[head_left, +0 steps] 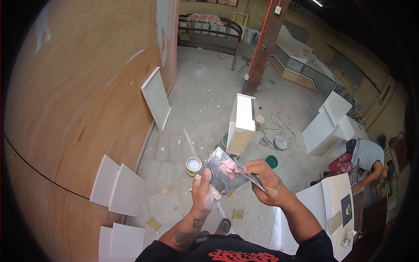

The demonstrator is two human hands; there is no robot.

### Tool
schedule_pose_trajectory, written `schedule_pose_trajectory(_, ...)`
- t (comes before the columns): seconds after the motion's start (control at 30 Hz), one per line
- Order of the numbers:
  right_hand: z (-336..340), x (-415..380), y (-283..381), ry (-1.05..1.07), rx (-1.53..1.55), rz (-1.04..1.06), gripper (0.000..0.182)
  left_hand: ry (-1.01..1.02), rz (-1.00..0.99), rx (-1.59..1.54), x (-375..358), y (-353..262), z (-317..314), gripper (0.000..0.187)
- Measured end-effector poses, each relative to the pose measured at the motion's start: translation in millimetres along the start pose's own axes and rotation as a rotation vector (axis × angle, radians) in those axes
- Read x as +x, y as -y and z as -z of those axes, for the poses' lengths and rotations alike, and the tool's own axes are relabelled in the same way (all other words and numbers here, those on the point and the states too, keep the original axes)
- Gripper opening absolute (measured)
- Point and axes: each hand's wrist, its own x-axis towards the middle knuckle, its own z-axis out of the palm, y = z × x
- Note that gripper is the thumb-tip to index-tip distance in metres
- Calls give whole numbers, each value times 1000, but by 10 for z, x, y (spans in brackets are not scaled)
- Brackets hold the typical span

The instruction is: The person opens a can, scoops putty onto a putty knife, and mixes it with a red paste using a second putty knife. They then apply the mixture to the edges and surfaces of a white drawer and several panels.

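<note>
My left hand [202, 195] grips a dark, square metal putty plate [217, 175] by its near left edge, thumb on top. A lump of pink putty [228, 168] lies smeared on the plate. In my right hand [267, 185] is a thin, flat putty scraper [252, 178], its blade at the plate's right side beside the putty. The fingers are wrapped round the scraper, so much of it is hidden. Whitish residue marks both hands. Beyond the plate, an open can [193, 165] with pale contents stands on the floor.
A white box-like cabinet piece [242, 118] stands just ahead. White panels [124, 190] lean against the wooden wall [83, 109] at left. A white piece [314, 209] is at right, near a bending co-worker [365, 155]. Cables [283, 124] and a green lid [271, 162] lie on the floor.
</note>
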Motion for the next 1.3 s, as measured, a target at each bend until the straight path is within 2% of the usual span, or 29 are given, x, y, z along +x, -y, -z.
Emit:
schedule_pose_trajectory(0.13,122,-44,-87,81,-278,-20,64,21,7,-24,-28,-80,-97,46)
schedule_pose_trajectory(0.23,164,-64,-156,7,-144,-123,57,50,23,-27,-11,-84,-73,47)
schedule_pose_trajectory(0.33,181,-39,93,-6,501,-377,46,74,30,5,30,-42,-35,47)
schedule_pose_trajectory(0.43,200,-29,337,-56,897,-488,41,66,25,66,49,-61,-62,46)
schedule_pose_trajectory(0.53,166,-140,270,2,615,-431,41,40,1,82,70,-46,-85,44)
schedule_pose_trajectory(0.63,44,-261,240,35,281,-295,33,-2,-26,84,91,-21,-82,42)
schedule_pose_trajectory(0.73,111,-322,121,151,-218,-57,23,11,-22,82,111,-94,-141,39)
schedule_pose_trajectory(0.83,163,-484,102,-86,190,-489,20,-3,3,172,110,-154,-125,38)
schedule_pose_trajectory(0.93,242,-557,243,-390,806,-760,24,-4,-14,260,137,-136,-129,37)
schedule_pose_trajectory(1.07,-62,-580,119,-422,740,-635,23,51,-68,343,147,-42,-162,38)
schedule_pose_trajectory(1.17,-90,-524,170,-484,853,-743,22,123,-93,401,102,45,-264,38)
schedule_pose_trajectory(1.3,-71,-465,171,-537,900,-747,22,238,-194,748,53,49,-274,37)
